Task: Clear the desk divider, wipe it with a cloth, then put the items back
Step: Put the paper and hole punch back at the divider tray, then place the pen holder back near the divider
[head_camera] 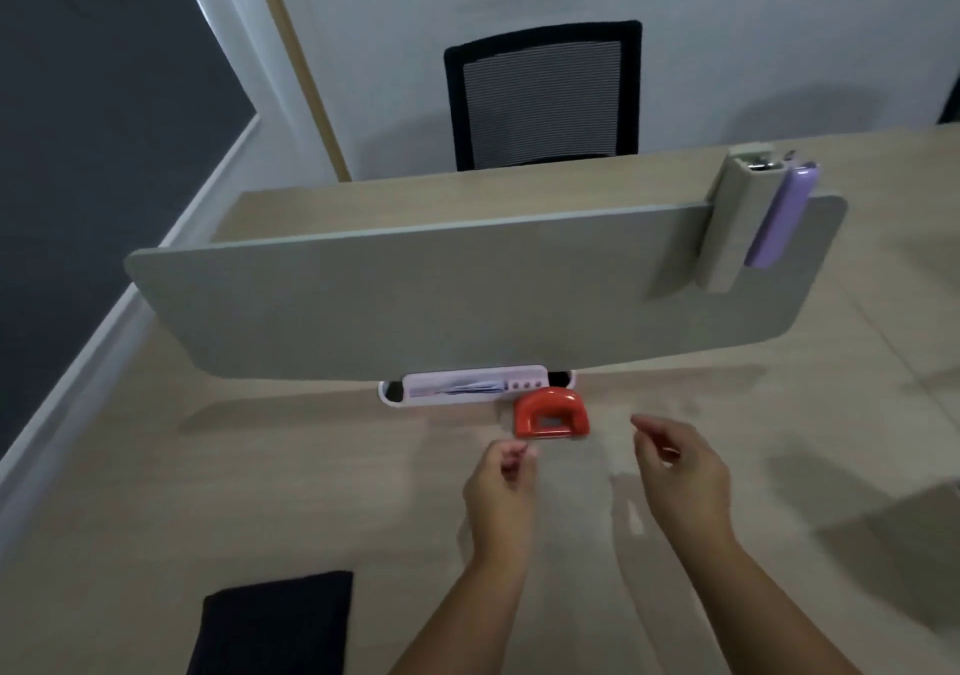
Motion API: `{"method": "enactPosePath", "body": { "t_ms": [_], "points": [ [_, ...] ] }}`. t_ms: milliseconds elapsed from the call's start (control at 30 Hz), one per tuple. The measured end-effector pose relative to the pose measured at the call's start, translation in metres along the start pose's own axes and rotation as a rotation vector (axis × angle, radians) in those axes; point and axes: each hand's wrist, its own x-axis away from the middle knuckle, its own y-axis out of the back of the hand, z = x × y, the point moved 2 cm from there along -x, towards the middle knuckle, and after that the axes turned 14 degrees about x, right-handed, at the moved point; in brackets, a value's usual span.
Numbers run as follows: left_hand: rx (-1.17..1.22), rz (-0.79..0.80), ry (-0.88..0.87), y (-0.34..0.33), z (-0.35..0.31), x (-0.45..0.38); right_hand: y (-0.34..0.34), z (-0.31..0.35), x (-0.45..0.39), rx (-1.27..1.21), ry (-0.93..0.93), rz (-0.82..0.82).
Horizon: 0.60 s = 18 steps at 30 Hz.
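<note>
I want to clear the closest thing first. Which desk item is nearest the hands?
The red hole punch sits just beyond both hands, unlike the pale lilac tray behind it or the purple item hung on the divider's right end.

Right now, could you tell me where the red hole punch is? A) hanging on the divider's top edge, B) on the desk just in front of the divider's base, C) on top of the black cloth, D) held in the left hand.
B: the red hole punch sits on the desk by the foot of the divider, with both hands empty and the black cloth far off.
</note>
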Motion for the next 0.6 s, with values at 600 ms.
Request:
{"method": "enactPosePath", "body": {
  "t_ms": [600],
  "points": [
    [-0.088, 0.840, 0.328, -0.233, -0.026, 0.225, 0.214, -0.249, 0.064, -0.634, -0.840, -0.362]
  ]
}}
